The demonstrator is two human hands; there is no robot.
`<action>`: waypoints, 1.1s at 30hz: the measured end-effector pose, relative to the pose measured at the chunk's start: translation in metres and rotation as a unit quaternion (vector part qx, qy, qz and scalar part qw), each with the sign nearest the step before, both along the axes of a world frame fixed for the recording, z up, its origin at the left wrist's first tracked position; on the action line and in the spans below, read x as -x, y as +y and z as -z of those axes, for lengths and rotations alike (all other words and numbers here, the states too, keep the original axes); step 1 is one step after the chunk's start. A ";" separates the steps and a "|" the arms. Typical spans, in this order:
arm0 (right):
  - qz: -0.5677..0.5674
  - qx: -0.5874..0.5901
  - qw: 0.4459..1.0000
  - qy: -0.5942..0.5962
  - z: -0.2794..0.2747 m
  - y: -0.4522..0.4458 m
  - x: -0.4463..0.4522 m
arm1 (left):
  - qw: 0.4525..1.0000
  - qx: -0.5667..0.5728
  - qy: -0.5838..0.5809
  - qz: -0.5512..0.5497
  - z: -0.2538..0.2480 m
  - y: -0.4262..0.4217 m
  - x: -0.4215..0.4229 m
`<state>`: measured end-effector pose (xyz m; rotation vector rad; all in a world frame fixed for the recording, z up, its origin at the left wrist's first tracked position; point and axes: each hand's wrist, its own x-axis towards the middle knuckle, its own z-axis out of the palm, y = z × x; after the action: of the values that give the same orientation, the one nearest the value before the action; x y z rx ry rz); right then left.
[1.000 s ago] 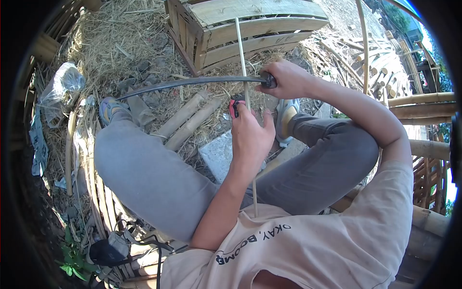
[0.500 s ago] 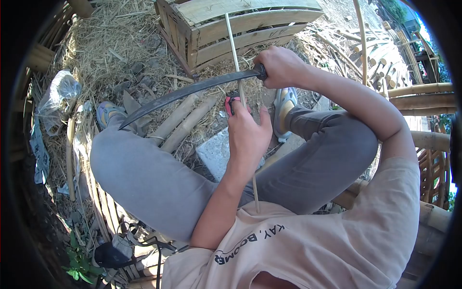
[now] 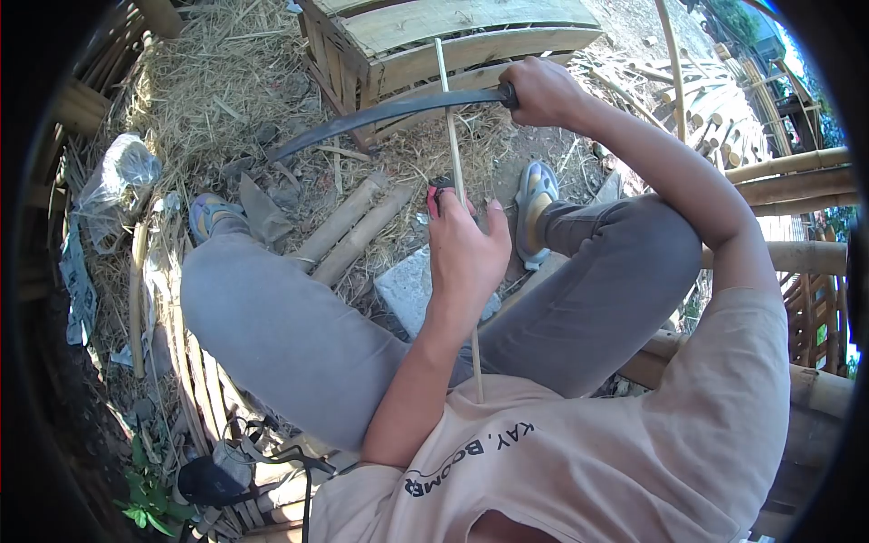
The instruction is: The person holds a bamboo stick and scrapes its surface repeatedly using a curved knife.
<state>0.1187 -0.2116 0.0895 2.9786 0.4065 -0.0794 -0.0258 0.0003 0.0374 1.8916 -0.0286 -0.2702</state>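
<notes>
My right hand [image 3: 546, 93] is closed around the handle of a long, curved, dark-bladed machete [image 3: 380, 111]. Its blade points left and crosses a thin pale bamboo strip [image 3: 454, 140] near the strip's far end. My left hand [image 3: 466, 249] is closed around the middle of that strip, with the thumb apart on the right side. A pink and black piece [image 3: 438, 192] shows at the left fingers; its kind is unclear. The strip's near end rests against my beige shirt [image 3: 579, 443]. Whether the blade's edge touches the strip is hard to see.
A slatted wooden crate [image 3: 480, 38] stands ahead. Between my feet lie bamboo pieces [image 3: 348, 226] and a pale stone block [image 3: 407, 288]. Straw [image 3: 217, 100] covers the ground; a clear plastic bag [image 3: 118, 181] is at left. Cut bamboo poles [image 3: 724, 113] are piled at far right.
My right hand and the machete have moved forward along the strip, away from my left hand. The left hand has stayed nearly in place on the strip.
</notes>
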 end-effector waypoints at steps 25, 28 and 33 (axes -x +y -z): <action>-0.087 -0.162 0.977 0.110 0.001 0.023 0.032 | 0.997 0.047 0.050 -0.018 -0.009 -0.004 0.002; -0.071 -0.143 0.979 0.130 0.001 0.022 0.030 | 0.999 0.032 0.019 -0.034 0.004 -0.011 0.001; -0.030 -0.103 0.989 0.105 0.014 0.019 0.023 | 0.998 0.035 -0.026 -0.053 0.018 -0.021 0.005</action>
<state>0.0961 -0.1929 0.0754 3.1693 0.5617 -0.3679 -0.0305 -0.0210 0.0195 1.8226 0.0262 -0.1468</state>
